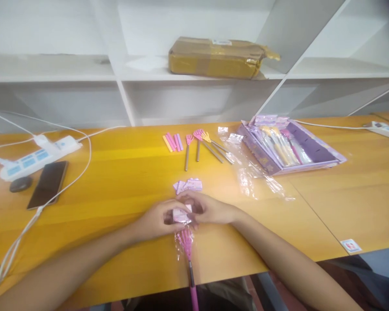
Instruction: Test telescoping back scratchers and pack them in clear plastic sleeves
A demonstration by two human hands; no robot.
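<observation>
Between my two hands is a small pale-purple header card [182, 214] at the top of a clear plastic bag [178, 248]. Inside the bag lies a pink back scratcher [186, 244], its hand-shaped head toward my fingers and its pink handle reaching past the table's front edge. My left hand [157, 219] pinches the card from the left. From the right, my right hand [210, 209] has its fingers closed at the card's other side; some fingertips are hidden. Just beyond lie several similar purple cards [193, 185].
Farther back are pink and yellow back scratchers [187, 152] with metal rods, and several coloured tubes [173, 142]. Empty clear bags [246, 177] lie beside a purple box [262, 157] of bagged scratchers. A phone [48, 183], mouse [21, 184] and power strip [40, 157] are left.
</observation>
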